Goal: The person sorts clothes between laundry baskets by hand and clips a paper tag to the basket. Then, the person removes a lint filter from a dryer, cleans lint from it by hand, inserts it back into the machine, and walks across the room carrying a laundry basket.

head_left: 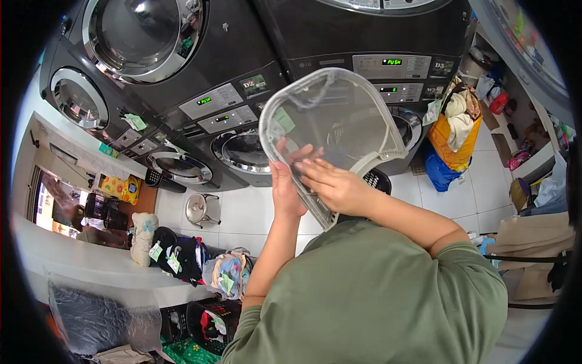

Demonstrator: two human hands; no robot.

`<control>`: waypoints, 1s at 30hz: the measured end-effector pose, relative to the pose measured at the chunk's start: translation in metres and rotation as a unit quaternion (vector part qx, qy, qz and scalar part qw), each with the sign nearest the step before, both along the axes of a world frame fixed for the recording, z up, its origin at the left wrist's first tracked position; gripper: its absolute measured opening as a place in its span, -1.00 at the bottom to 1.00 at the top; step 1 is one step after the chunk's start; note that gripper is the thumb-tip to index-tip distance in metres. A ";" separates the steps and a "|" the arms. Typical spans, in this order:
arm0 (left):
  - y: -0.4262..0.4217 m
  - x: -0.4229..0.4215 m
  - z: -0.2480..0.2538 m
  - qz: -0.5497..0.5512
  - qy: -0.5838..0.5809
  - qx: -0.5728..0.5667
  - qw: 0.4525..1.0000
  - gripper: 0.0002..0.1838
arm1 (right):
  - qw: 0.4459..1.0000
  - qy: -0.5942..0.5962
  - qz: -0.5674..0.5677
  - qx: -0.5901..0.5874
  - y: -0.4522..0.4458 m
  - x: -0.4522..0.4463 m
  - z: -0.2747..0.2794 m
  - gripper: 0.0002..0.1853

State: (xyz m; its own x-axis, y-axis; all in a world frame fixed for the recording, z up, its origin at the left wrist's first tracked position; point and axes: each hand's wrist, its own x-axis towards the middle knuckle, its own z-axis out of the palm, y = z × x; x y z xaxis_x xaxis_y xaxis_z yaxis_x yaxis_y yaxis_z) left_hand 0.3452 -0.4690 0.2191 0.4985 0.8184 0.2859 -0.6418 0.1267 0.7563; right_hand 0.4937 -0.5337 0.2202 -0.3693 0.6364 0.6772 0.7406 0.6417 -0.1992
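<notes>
A dryer lint screen (357,121) with a pale frame and see-through mesh is held up in front of my chest, tilted. My left hand (287,191) grips its left edge, thumb on the near side and fingers showing through the mesh behind. Against the mesh near the lower left lies my right hand (333,188), its fingers stretched out and close together. A green paper tag shows through the screen's left part.
Dark stacked washers and dryers (236,48) with lit panels stand ahead. An orange bag (454,130) of laundry and a blue bag (442,167) stand right. At left are a metal stool (202,209), tagged clothes piles (230,273) and a black basket (212,324).
</notes>
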 end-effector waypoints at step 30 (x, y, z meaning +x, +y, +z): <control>0.049 0.183 0.160 0.022 -0.047 0.016 0.999 -0.48 | 0.958 -0.020 -0.257 0.124 -0.024 0.294 0.145 -0.53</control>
